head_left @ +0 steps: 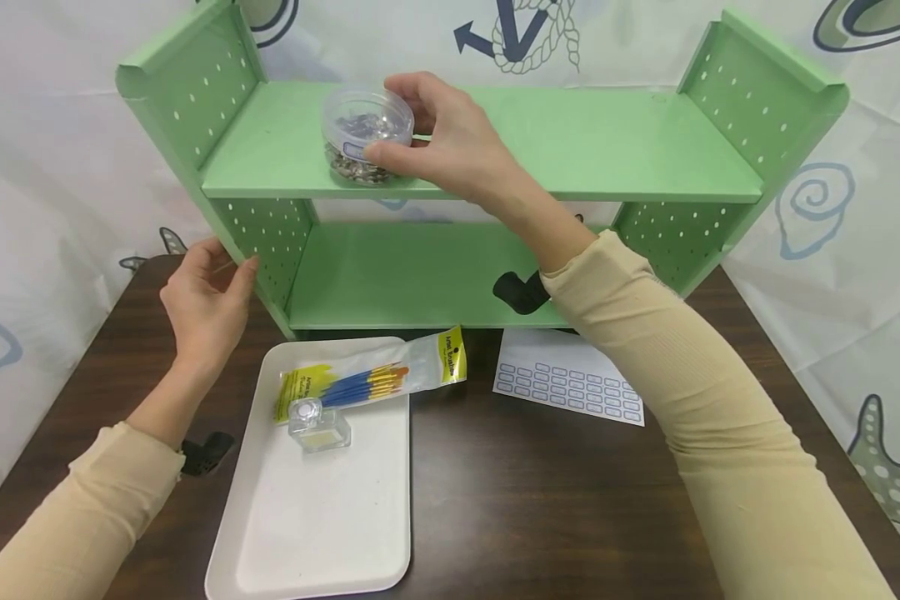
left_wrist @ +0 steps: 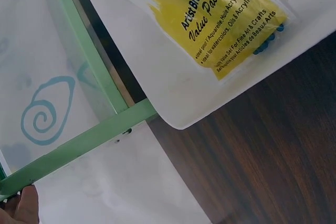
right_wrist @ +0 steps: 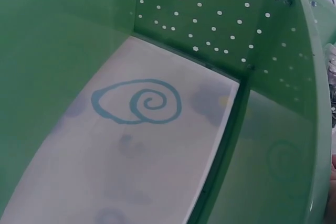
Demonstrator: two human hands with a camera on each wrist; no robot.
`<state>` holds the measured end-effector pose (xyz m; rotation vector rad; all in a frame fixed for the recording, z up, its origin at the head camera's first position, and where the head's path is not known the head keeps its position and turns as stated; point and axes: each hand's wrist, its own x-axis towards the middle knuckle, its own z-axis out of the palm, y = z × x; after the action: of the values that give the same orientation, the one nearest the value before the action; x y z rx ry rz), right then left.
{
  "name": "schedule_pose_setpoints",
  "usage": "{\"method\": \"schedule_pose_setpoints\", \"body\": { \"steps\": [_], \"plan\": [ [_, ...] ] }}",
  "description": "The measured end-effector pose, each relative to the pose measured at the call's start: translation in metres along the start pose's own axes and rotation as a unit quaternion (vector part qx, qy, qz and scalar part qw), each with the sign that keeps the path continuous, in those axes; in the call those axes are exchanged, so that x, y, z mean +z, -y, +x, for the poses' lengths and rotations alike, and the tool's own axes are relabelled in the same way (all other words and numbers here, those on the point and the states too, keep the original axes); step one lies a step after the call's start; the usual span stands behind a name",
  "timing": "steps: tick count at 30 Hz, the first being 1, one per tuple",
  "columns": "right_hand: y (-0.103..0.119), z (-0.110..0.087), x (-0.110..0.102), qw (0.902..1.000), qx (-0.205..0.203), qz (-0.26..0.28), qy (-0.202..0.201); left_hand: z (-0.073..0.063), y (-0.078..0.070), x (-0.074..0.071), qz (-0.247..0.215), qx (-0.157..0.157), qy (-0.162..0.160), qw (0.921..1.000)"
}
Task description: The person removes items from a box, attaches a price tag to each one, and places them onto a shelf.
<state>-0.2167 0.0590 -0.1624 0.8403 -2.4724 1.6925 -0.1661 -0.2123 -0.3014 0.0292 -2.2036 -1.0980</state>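
Observation:
A clear round plastic jar [head_left: 367,137] full of small silvery pieces stands on the upper board of a green two-tier shelf [head_left: 450,267], toward the left. My right hand [head_left: 450,137] holds it from the right, thumb in front and fingers behind; a label shows near the thumb. In the right wrist view, only slivers of the jar [right_wrist: 332,72] and hand [right_wrist: 333,192] show at the right edge. My left hand [head_left: 208,300] grips the shelf's left side panel, its fingers partly hidden behind it. The left wrist view catches its fingertips [left_wrist: 26,205] at the green edge.
On the dark wooden table [head_left: 555,500], a white tray [head_left: 330,533] holds a small clear glass bottle [head_left: 319,427] and a pack of artist brushes [head_left: 375,375] that overhangs its right rim. A sheet of labels [head_left: 566,379] lies by the shelf's front. Patterned cloth hangs behind.

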Motion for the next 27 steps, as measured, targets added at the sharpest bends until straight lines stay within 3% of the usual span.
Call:
{"method": "schedule_pose_setpoints", "body": {
  "steps": [18, 27],
  "plan": [
    [0.002, -0.001, 0.004, 0.9987, 0.028, -0.038, 0.02, -0.011, 0.003, -0.002, -0.001, 0.011, -0.009, 0.9999],
    [0.002, -0.003, 0.007, 0.9983, 0.02, -0.048, 0.026, -0.015, 0.004, -0.003, 0.001, 0.019, -0.016, 0.9997]
  ]
}}
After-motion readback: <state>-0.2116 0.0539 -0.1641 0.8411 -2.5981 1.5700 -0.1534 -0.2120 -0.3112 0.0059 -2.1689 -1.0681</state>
